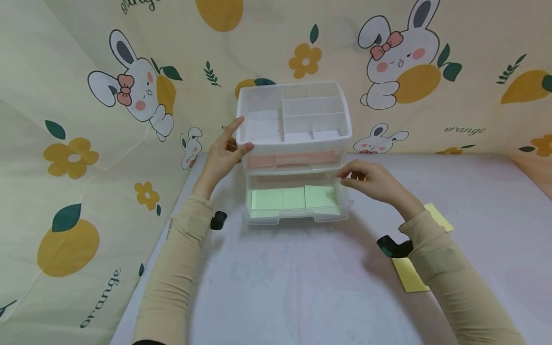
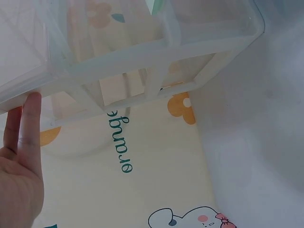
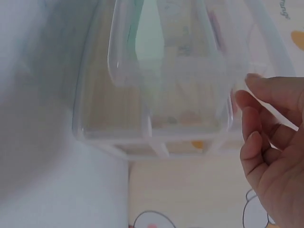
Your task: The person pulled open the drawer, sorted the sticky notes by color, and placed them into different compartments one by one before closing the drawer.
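Hands [image 1: 222, 155] [image 1: 371, 179] flank organizer's [image 1: 293, 124] open green-note drawer [image 1: 297, 203].

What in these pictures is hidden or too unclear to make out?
- Pink contents of the shut upper drawer: head view, frosted plastic front blurs them.
- Yellow paper sheets on the table: head view, the right sleeve covers part of them.
- Right hand beside the open lower drawer with green sheets: contact unclear in both views.
- Left hand: wrist view cuts most off.
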`<move>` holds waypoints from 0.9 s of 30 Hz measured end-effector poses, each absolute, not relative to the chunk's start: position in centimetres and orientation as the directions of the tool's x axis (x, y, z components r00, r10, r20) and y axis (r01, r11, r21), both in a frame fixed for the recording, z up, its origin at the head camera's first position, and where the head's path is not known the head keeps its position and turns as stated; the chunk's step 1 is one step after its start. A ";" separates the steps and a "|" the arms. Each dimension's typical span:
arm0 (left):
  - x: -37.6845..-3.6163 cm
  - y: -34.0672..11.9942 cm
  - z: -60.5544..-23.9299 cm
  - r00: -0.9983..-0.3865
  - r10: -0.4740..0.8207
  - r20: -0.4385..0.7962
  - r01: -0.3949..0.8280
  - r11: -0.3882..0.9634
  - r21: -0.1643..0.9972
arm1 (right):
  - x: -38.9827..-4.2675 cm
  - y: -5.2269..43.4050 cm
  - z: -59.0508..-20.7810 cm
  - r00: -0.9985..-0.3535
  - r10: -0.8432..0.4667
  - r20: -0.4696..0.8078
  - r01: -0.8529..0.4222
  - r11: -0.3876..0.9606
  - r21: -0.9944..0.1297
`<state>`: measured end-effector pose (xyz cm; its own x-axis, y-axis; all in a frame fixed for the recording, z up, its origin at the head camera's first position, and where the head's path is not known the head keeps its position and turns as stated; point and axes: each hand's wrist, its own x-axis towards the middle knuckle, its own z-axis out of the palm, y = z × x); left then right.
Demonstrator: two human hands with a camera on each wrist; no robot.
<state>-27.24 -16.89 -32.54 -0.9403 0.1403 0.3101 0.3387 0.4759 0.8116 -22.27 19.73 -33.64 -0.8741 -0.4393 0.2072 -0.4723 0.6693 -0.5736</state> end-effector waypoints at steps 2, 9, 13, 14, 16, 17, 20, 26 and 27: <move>-27.3 -16.9 -32.5 -0.940 0.141 0.311 0.340 0.473 0.813 | -22.1 20.2 -33.7 -0.890 -0.410 0.198 -0.442 0.674 -0.591; -27.1 -16.8 -32.3 -0.942 0.136 0.306 0.332 0.477 0.813 | -21.4 22.2 -33.9 -0.924 -0.354 0.145 -0.357 0.658 -0.664; -27.2 -16.8 -32.3 -0.944 0.135 0.302 0.329 0.480 0.813 | -21.0 23.6 -34.1 -0.921 -0.370 0.117 -0.347 0.650 -0.676; -27.2 -16.8 -32.3 -0.944 0.135 0.301 0.328 0.481 0.813 | -20.9 24.0 -34.2 -0.922 -0.371 0.108 -0.341 0.651 -0.678; -27.3 -16.8 -32.3 -0.945 0.134 0.298 0.325 0.482 0.814 | -20.7 24.7 -34.4 -0.926 -0.367 0.089 -0.326 0.660 -0.676; -27.3 -16.8 -32.3 -0.945 0.134 0.298 0.325 0.483 0.813 | -20.6 25.0 -34.4 -0.931 -0.355 0.081 -0.312 0.663 -0.680; -27.2 -16.8 -32.2 -0.946 0.135 0.296 0.324 0.484 0.813 | -20.2 26.0 -34.7 -0.941 -0.333 0.052 -0.276 0.671 -0.688; -26.7 -16.6 -31.8 -0.944 0.140 0.300 0.329 0.487 0.809 | -19.4 28.2 -35.2 -0.930 -0.366 0.030 -0.285 0.668 -0.687; -26.7 -16.6 -31.9 -0.943 0.140 0.303 0.332 0.485 0.809 | -19.3 28.5 -35.3 -0.929 -0.369 0.026 -0.284 0.667 -0.689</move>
<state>-26.68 -16.63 -31.86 -0.9428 0.1401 0.3026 0.3318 0.4850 0.8091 -19.27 28.52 -35.30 -0.9292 -0.3688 0.0263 -0.2842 0.6669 -0.6888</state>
